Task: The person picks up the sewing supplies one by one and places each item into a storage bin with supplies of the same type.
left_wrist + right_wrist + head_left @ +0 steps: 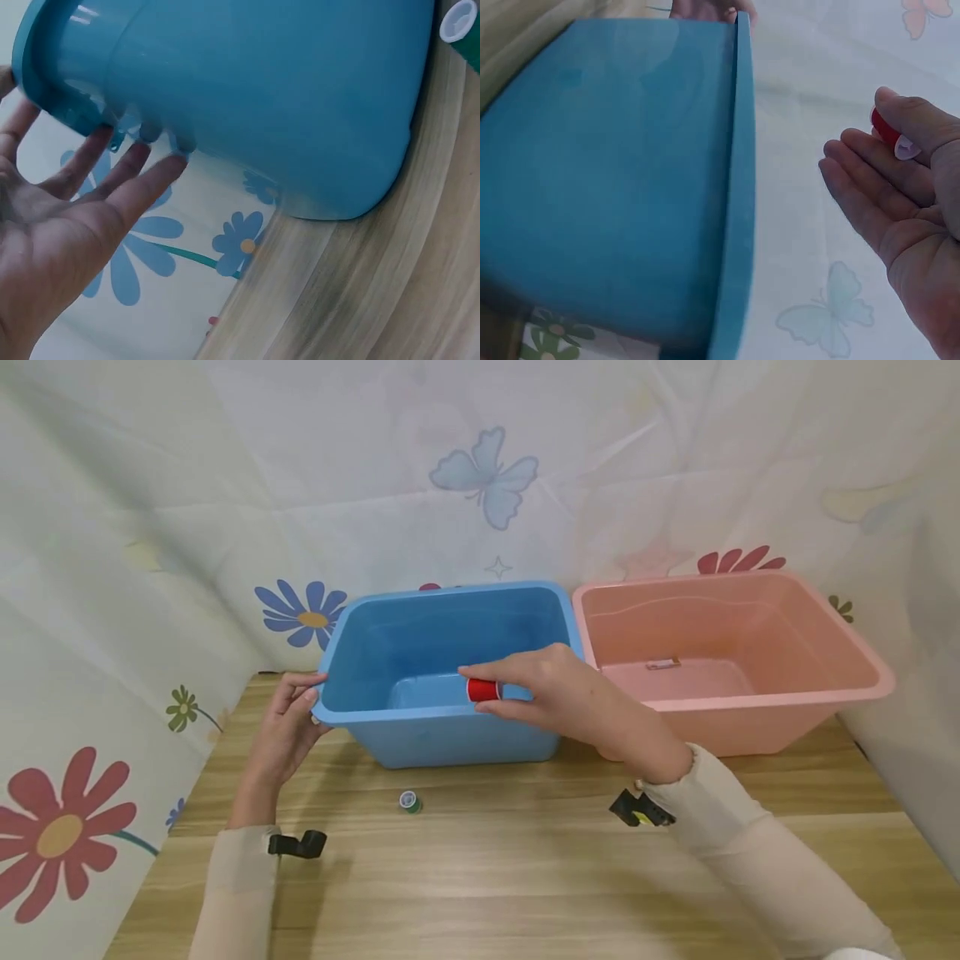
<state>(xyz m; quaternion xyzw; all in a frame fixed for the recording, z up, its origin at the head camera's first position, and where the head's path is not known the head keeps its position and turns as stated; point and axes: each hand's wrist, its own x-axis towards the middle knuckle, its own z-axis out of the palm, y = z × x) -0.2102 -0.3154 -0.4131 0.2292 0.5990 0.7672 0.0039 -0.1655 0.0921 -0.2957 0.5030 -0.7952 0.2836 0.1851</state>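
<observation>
A red spool of thread with white ends is pinched between the thumb and fingers of my right hand, above the front rim of the blue tub. In the right wrist view the same spool sits by the thumb, the other fingers stretched out below it. My left hand grips the blue tub's left rim; in the left wrist view its fingers reach under the rim against the outer wall. On the table in front of the tub stands a green spool of thread.
Right beside the blue tub stands a pink tub, with a small flat item on its floor, too small to make out. Both tubs stand on a wood-grain table near a floral and butterfly-printed cloth backdrop.
</observation>
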